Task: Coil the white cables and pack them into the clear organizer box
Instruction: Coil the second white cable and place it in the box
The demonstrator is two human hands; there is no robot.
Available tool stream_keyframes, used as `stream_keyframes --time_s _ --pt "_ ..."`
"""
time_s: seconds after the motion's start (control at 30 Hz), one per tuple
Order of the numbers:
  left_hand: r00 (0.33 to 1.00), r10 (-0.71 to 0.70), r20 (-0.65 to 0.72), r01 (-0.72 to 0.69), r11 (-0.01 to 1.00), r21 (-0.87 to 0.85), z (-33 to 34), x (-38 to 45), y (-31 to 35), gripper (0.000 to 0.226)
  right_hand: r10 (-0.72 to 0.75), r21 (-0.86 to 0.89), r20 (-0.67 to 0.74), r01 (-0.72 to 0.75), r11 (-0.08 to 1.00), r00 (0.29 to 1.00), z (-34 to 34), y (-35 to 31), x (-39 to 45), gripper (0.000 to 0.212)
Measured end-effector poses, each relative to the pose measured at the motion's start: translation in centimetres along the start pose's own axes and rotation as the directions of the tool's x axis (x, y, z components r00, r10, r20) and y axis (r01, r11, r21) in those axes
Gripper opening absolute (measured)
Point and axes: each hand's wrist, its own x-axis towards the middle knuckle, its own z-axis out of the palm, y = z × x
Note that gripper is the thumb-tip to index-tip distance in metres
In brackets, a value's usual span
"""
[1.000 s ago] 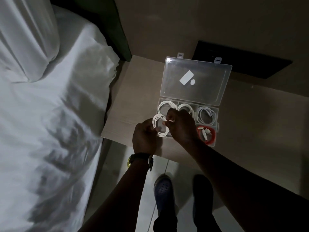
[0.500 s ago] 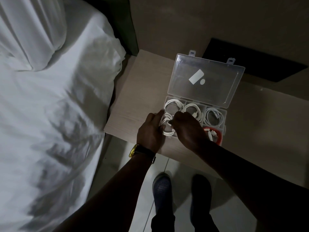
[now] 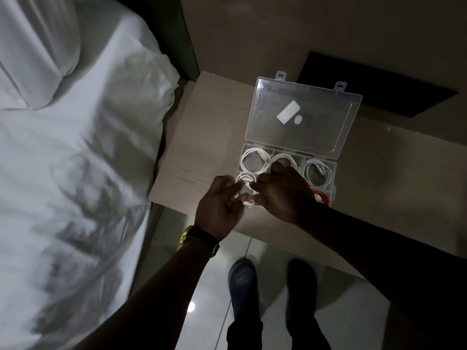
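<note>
The clear organizer box (image 3: 335, 170) lies open on the wooden bedside table (image 3: 202, 147), its lid (image 3: 316, 132) folded back. Coiled white cables fill the back compartments: one at the left (image 3: 255, 160), one in the middle (image 3: 286, 157), one at the right (image 3: 319, 173). Another white coil (image 3: 245, 178) sits in the front-left compartment. My right hand (image 3: 280, 195) reaches over the box, thumb and fingers pinching this coil's right side. My left hand (image 3: 219, 205) is beside the box's left front corner, fingers spread and blurred, close to the coil.
A red cable (image 3: 323, 198) lies in the front-right compartment, partly hidden by my right wrist. A bed with white sheets (image 3: 75, 147) borders the table on the left. A dark panel (image 3: 379, 92) is on the wall behind. My shoes (image 3: 242, 276) stand on the tiled floor.
The white coil went from being held above the table's front edge down into the front-left compartment. My left fingers have opened off it; my right hand stays on it.
</note>
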Motion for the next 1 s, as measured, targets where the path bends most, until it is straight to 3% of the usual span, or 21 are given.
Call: stream_keyframes --time_s 0.2,0.4,0.5,0.63,0.83,1.0 --pt "0.999 -0.044 0.006 0.043 0.998 0.044 0.1 0.5 1.0 0.053 -0.034 -0.067 -0.096 0.027 0.997 0.995 1.2 -0.3 0.4 0.038" --pt "0.991 -0.048 0.126 0.023 0.981 0.195 -0.3 0.5 0.5 0.044 -0.06 -0.081 -0.135 0.05 0.995 0.989 2.2 -0.4 0.1 0.028" --pt "0.984 -0.038 0.173 -0.002 0.975 0.223 -0.1 0.3 0.4 0.043 -0.038 -0.047 -0.141 0.032 0.998 0.989 2.1 -0.7 -0.1 0.031" --pt "0.974 -0.127 0.185 0.08 0.967 0.243 0.0 0.6 0.9 0.045 0.046 0.006 -0.111 -0.045 0.999 0.993 1.0 -1.2 -0.3 0.043" --pt "0.945 -0.258 0.203 0.196 0.939 0.282 -0.4 2.3 2.3 0.04 0.125 -0.015 -0.022 -0.125 0.992 0.992 -0.4 -1.8 -0.2 0.034" --pt "0.936 -0.27 0.226 0.201 0.937 0.286 0.0 3.6 2.9 0.031 0.099 -0.006 -0.13 -0.1 0.995 0.987 -0.6 -2.1 0.5 0.021"
